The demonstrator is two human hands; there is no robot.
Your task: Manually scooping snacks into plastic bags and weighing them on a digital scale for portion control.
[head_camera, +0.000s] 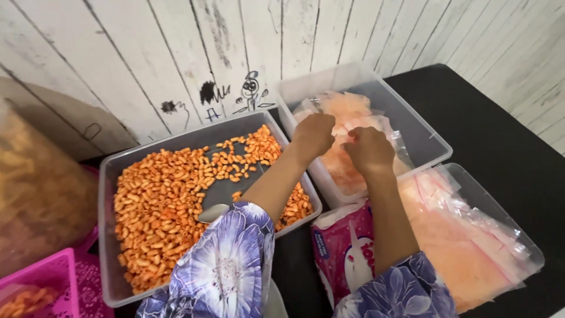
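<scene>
My left hand (315,134) and my right hand (369,148) are close together over a clear plastic tub (425,134) that holds clear bags of pale orange crackers (348,112). Both hands have their fingers curled; they seem to pinch a clear bag between them, though the bag's edge is hard to make out. To the left stands a grey tub (112,176) with a heap of orange curled snacks (156,206). A pale scoop (213,212) lies in it, partly behind my left sleeve.
A second clear tub (518,241) with bagged pale orange crackers sits at the right front. A pink printed packet (341,247) stands between the tubs. A pink basket (47,282) is at the lower left. White plank wall (147,59) behind; black surface (488,118) at the right.
</scene>
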